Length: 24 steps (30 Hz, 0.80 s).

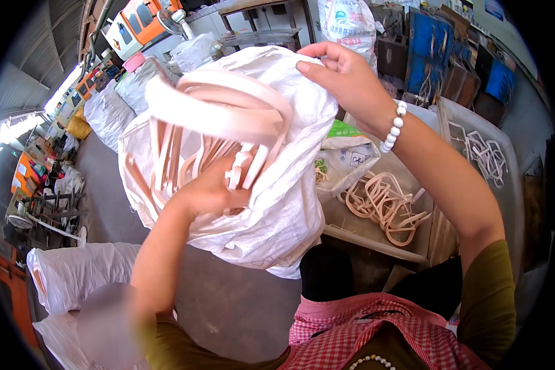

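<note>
A white woven sack point(262, 231) stands open before me, filled with pale pink curved plastic strips point(219, 117) that look like bag handles. My left hand point(209, 188) reaches into its mouth, the fingers closed around several of these pieces; part of the grip is hidden among them. One wide strip at the top is smeared by motion. At the far right of the sack, my right hand point(342, 80) pinches the rim between thumb and fingers and holds the cloth up. A white bead bracelet circles that wrist.
On the right, a grey bin point(407, 246) holds more loose pink plastic loops point(385, 206) beside a green and white bag point(348, 154). Another bin contains white loops point(484, 157). Full white sacks point(83, 271) lie at left. A fan point(174, 23) and orange machines stand behind.
</note>
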Motion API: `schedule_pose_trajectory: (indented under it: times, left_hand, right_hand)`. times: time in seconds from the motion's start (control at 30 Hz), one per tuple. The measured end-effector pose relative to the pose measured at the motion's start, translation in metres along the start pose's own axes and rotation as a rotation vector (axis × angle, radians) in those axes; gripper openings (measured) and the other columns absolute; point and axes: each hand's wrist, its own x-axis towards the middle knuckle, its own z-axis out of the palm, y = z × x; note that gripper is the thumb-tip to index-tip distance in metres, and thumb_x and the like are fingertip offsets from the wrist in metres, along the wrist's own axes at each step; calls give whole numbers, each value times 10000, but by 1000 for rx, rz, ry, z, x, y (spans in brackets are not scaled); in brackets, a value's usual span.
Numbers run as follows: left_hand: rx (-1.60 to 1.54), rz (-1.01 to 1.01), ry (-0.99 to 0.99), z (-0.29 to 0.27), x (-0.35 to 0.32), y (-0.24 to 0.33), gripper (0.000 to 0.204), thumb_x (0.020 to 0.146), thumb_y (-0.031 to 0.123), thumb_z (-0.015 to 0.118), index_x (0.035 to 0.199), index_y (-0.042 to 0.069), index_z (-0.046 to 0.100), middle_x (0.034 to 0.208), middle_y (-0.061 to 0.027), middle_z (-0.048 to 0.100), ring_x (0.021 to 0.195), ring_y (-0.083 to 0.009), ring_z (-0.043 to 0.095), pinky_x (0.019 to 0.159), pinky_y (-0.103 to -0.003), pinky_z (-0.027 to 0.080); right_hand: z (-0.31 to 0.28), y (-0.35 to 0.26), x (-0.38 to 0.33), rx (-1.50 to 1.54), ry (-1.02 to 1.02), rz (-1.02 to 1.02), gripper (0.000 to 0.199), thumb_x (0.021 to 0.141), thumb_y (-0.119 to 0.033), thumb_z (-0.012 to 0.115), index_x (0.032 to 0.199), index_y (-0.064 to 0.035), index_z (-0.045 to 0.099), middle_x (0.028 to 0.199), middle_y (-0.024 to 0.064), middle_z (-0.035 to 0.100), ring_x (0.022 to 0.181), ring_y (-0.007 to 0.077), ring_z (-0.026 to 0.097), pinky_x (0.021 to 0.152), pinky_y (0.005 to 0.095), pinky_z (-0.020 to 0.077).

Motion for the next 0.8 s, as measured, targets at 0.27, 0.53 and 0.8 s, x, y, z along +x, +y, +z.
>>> schedule_pose_trajectory:
  times: [0.27, 0.53, 0.8]
  left_hand:
    - [1, -142, -15, -52, 50, -39, 420, 707, 166, 660, 1086, 0, 591, 937, -91, 636, 856, -184, 587, 772, -293, 461]
    - [370, -502, -218, -32, 89, -74, 512, 619, 299, 703, 999, -43, 670, 1103, -198, 628, 997, -284, 591, 861, -357, 433]
    - [471, -409, -312, -29, 96, -86, 648, 648, 276, 724, 1183, -47, 556, 1237, -238, 558, 1116, -305, 560, 913, -347, 434]
  right_hand:
    - [-8, -10, -11, -140, -10, -34, 301, 883, -112, 617, 1134, 45, 564, 976, 68, 655, 835, 75, 601, 719, 222, 492]
    - [-18, -11, -13, -281, -74, -2, 363, 890, -129, 617, 1204, 30, 531, 989, 56, 650, 832, 75, 600, 735, 219, 492]
    - [-27, -35, 26, -745, -333, 306, 645, 807, -322, 704, 1285, 43, 472, 906, 72, 626, 740, 102, 568, 660, 245, 467]
